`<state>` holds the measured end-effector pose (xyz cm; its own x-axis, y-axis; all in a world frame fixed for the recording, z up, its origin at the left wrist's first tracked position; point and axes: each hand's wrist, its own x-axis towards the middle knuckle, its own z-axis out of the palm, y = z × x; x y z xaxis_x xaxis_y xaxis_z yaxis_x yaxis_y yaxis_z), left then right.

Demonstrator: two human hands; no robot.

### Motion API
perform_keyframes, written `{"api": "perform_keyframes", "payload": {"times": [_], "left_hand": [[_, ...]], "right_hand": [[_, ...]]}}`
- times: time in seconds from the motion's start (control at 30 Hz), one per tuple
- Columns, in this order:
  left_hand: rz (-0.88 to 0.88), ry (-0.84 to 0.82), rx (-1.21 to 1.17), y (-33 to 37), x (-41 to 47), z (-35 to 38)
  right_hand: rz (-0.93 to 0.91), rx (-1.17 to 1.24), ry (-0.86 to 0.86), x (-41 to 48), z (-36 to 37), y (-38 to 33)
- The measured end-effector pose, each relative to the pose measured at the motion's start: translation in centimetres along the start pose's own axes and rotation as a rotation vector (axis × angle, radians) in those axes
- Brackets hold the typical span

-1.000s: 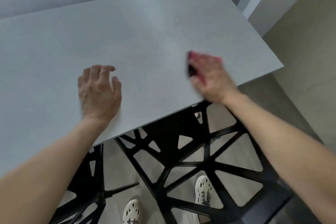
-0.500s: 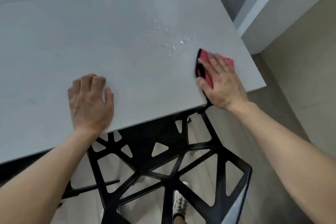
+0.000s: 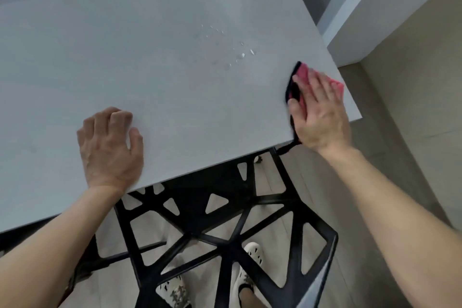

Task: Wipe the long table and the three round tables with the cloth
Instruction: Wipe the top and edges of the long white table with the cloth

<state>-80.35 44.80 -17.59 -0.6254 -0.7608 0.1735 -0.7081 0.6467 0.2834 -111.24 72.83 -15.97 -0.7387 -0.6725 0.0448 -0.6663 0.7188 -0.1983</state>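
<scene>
The long grey table (image 3: 150,62) fills the upper part of the head view. My right hand (image 3: 318,112) lies flat on a pink cloth with black edging (image 3: 301,75) near the table's right front corner, pressing it onto the top. A corner of the cloth hangs over the front edge. Water droplets (image 3: 235,52) are scattered on the tabletop to the upper left of the cloth. My left hand (image 3: 110,150) rests on the tabletop near the front edge, fingers curled under, holding nothing.
A black chair with an open lattice frame (image 3: 225,227) stands under the table's front edge, right in front of me. My feet in white shoes (image 3: 175,292) show through it. A white wall corner (image 3: 375,12) rises at the right, beside tiled floor (image 3: 412,132).
My right hand has slid the cloth to the right, toward the table's end. The droplets have come into view. My left hand stays planted on the table, fingers more curled.
</scene>
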Motion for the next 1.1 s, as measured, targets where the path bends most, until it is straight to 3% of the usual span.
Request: {"api": "perform_keyframes", "payload": {"times": [0.07, 0.13, 0.2, 0.27, 0.33, 0.37, 0.43, 0.53, 0.6, 0.63, 0.7, 0.77, 0.83, 0.87, 0.93, 1.0, 1.1], "left_hand": [[-0.001, -0.004, 0.009, -0.1, 0.1, 0.1], [-0.005, -0.007, -0.001, 0.1, 0.0, 0.1], [-0.007, -0.004, -0.002, 0.2, 0.2, 0.1], [-0.012, -0.001, 0.007, 0.1, 0.2, 0.1], [-0.009, 0.001, 0.011, -0.1, 0.1, 0.2], [-0.008, 0.002, 0.011, -0.2, 0.1, 0.3], [0.000, 0.002, 0.006, 0.0, 0.1, 0.4], [0.018, -0.001, 0.011, 0.3, 0.1, 0.5], [0.020, -0.009, 0.022, 0.3, 0.2, 0.5], [0.023, -0.009, 0.023, 0.3, 0.1, 0.6], [0.021, -0.012, 0.029, 0.3, 0.1, 0.5], [0.018, -0.023, 0.037, 0.1, 0.2, 0.5], [0.022, -0.049, 0.031, 0.1, 0.1, 0.4], [0.020, -0.065, 0.029, 0.2, 0.2, 0.3], [0.014, -0.088, 0.034, 0.6, 0.3, 0.3], [0.014, -0.107, 0.045, 1.0, 0.2, 0.1], [0.023, -0.120, 0.035, 1.1, 0.4, -0.4]], "right_hand": [[0.322, -0.021, 0.100, -0.2, 0.1, -1.6], [0.360, -0.011, 0.098, -1.3, 1.5, -8.9], [0.075, 0.042, -0.027, -2.8, 2.7, -16.6], [-0.263, 0.064, -0.166, -4.5, 3.3, -19.8], [-0.469, 0.078, -0.155, -4.2, 3.2, -16.4], [-0.466, 0.077, -0.128, -3.6, 2.9, -13.4], [-0.242, 0.033, -0.075, -1.8, 1.5, -6.3], [0.276, -0.003, 0.034, 0.1, -0.6, 0.4], [0.500, -0.019, 0.090, 0.3, 0.5, -3.6], [0.520, -0.016, 0.112, -0.3, 1.4, -7.5], [0.281, 0.019, 0.051, -2.3, 3.2, -16.1], [-0.160, 0.042, -0.124, -5.3, 3.9, -21.1], [-0.473, 0.040, -0.173, -5.8, 3.5, -19.0], [-0.491, 0.040, -0.174, -5.2, 3.1, -16.3], [-0.255, 0.012, -0.145, -3.4, 1.6, -10.5], [0.119, -0.040, -0.058, -1.8, 0.4, -6.1], [0.531, -0.040, 0.066, -0.4, 1.4, -9.4]]}}
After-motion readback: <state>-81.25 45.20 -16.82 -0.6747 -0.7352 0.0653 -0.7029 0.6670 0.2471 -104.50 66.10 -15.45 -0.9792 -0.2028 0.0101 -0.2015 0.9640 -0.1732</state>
